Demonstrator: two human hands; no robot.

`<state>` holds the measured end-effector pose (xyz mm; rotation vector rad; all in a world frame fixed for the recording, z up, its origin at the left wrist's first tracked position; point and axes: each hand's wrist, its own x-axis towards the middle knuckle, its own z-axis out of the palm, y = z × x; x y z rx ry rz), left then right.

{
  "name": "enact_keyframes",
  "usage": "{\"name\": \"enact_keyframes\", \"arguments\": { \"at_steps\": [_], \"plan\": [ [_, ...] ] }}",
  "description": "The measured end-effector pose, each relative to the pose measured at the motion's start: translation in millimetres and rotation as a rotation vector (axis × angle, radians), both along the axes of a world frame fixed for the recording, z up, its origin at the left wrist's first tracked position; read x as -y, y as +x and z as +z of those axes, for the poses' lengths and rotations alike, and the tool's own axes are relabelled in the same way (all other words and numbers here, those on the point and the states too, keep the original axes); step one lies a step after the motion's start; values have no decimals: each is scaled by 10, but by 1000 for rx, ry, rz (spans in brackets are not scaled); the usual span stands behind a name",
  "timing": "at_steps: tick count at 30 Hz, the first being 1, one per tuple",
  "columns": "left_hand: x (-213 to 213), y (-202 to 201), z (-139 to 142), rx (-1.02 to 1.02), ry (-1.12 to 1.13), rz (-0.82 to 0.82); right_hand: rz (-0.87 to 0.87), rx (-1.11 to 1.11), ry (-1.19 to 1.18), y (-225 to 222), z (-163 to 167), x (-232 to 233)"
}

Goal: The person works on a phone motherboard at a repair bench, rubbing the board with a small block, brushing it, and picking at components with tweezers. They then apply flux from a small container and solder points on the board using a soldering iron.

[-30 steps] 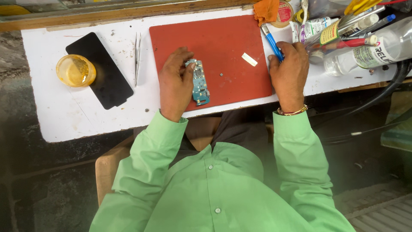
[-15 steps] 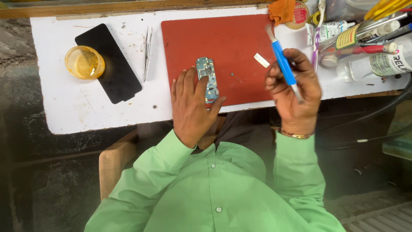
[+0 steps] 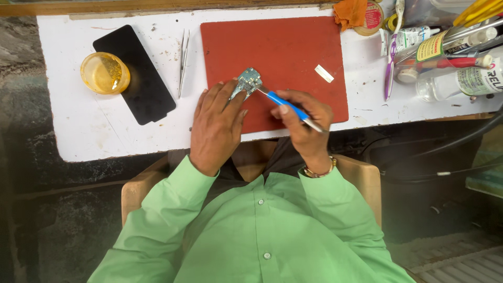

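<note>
- Over the red mat (image 3: 283,47) on the worktop, the left hand (image 3: 215,126) pinches a small circuit board (image 3: 248,81), tilted.
- Just right of it, the right hand's (image 3: 304,123) grip is closed on a blue-handled tool (image 3: 285,104), tip touching the board.

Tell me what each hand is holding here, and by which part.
Left hand grips the small circuit board by its near end; right hand holds the blue-handled tool around mid-handle, tip at the board.

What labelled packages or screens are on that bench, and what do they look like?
Phone screen: black rectangle lying flat at left, a yellow round container on its corner.
Clear bottle: lying at right edge, white label.
Tube: yellow-green label, upper right.
Small white tube: beside it.
Round tin: red-labelled lid, top.
</note>
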<state>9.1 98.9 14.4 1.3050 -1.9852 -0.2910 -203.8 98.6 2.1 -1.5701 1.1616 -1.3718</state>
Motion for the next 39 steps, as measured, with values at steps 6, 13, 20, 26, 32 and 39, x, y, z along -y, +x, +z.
{"name": "enact_keyframes", "arguments": {
  "at_steps": [6,13,20,26,32,39],
  "plan": [
    [17,-32,-61,46,-23,8,-70,-298,-114,212,175,137],
    [11,-27,-99,45,-34,-3,-58,-421,-239,182,184,174],
    [-2,-35,-104,65,-20,6,-62,-367,-290,163,153,182],
    [8,-22,-119,44,-25,-4,-111,-357,-251,180,154,209],
    [1,-37,-113,35,-14,-10,-76,-337,-230,196,152,223],
    [-4,-31,-105,30,-4,-11,-103,-372,-227,182,155,236]
  ]
}}
